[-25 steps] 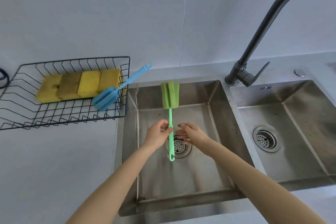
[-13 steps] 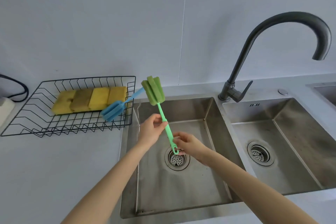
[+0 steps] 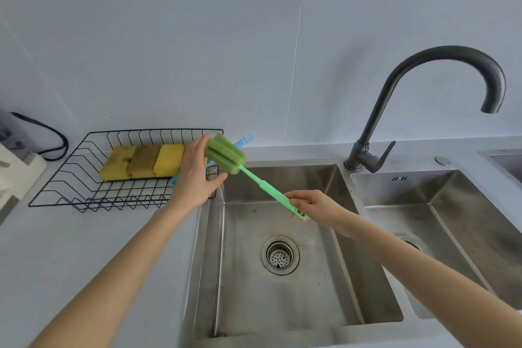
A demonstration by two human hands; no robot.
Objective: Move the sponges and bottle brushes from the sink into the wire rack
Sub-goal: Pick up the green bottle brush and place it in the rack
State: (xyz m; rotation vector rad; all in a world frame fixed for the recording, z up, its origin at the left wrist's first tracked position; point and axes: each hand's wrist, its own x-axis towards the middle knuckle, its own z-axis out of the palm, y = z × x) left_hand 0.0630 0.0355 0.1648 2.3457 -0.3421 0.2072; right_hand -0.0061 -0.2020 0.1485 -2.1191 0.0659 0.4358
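A single wide-angle view from the person's head looks forward and down, close above a grey worktop [image 3: 84, 248]. The steel sink [image 3: 282, 305] fills the lower centre, a wire rack [image 3: 84, 178] sits to the left, and a tiled wall [image 3: 169, 51] fills the top. The left arm [image 3: 121, 277] and right arm [image 3: 423, 271] enter from the bottom edge.

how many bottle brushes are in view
2. Green bottle brush: held by the right hand, left hand touching its head. Blue bottle brush: in the wire rack, mostly hidden.
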